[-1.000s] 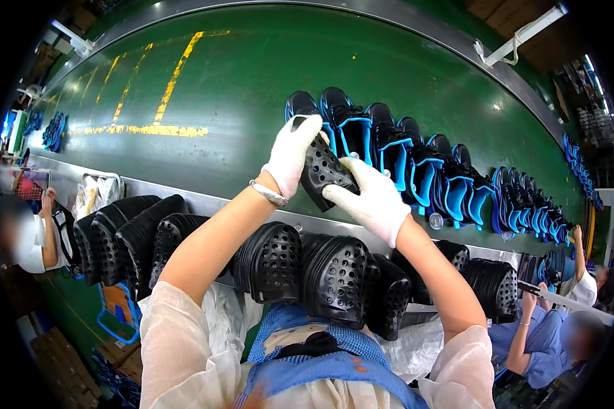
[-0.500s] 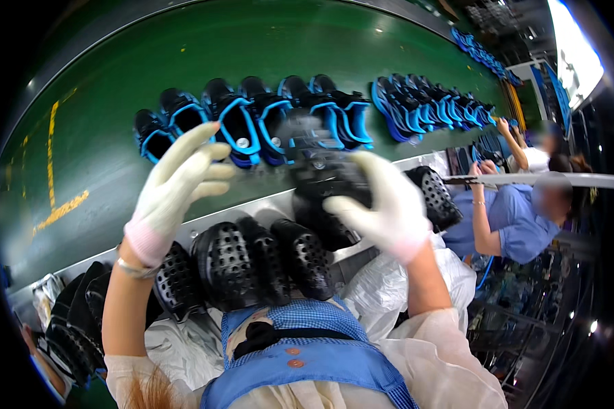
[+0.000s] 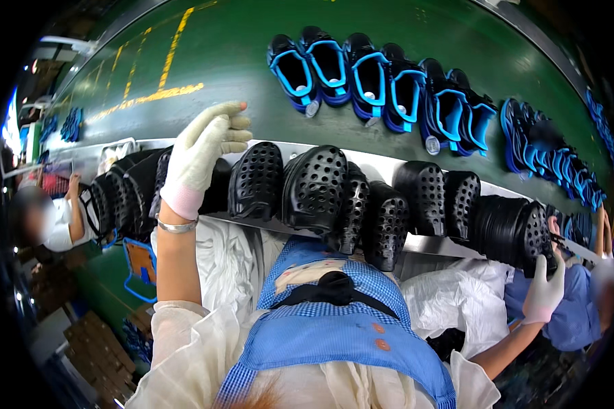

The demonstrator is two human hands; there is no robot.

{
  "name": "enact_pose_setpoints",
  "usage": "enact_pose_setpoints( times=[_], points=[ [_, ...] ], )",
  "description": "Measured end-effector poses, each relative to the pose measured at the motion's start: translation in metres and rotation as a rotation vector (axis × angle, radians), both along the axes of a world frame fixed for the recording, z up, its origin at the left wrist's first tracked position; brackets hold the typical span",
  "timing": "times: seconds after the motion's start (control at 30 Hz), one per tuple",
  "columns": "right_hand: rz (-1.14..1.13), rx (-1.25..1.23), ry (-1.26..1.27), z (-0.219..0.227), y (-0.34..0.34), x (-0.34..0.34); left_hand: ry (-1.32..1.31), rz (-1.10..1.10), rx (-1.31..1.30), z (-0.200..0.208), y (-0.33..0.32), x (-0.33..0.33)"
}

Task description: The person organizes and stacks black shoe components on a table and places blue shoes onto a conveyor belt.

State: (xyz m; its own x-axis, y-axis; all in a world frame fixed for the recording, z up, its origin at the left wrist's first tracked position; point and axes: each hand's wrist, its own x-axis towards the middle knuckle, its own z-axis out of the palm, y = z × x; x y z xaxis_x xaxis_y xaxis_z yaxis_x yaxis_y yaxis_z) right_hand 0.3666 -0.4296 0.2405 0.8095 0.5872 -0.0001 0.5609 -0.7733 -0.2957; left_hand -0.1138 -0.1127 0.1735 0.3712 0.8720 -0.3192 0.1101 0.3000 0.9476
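My left hand (image 3: 208,153), in a white knit glove, is raised above the metal ledge with its fingers stretched out and nothing in them. Just right of it stands a black perforated shoe-shaped form (image 3: 256,180), one of several in a row. Far to the right my gloved right hand (image 3: 547,290) reaches a tight stack of the same forms (image 3: 499,221). Its thumb and fingers close around the lower end of the outermost perforated form (image 3: 537,233); some fingers are partly hidden.
Black shoes with blue linings (image 3: 368,75) stand in rows on the green table (image 3: 239,61). More dark perforated pieces (image 3: 109,194) line the ledge at left. White plastic bags (image 3: 450,296) lie below it. Co-workers are at both sides, one in a blue shirt (image 3: 563,307) at right.
The view has shifted left, so the shoes appear farther right. My right hand has moved from a blurred dark thing at the middle to the stack at far right. My left hand stays raised and open.
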Motion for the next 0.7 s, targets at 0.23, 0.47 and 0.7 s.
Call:
enact_pose_setpoints(
  times=[0.23,0.47,0.7],
  points=[
    [0.046,0.036,-0.020,-0.004,0.007,-0.001,0.126,0.094,0.010,-0.005,-0.045,-0.013],
    [-0.031,0.332,0.060,0.007,-0.010,0.007,0.256,0.000,0.124,-0.001,-0.068,0.035],
    [-0.148,0.315,0.042,0.010,-0.043,0.010,0.353,-0.077,0.226,-0.006,-0.073,0.045]
  ],
)
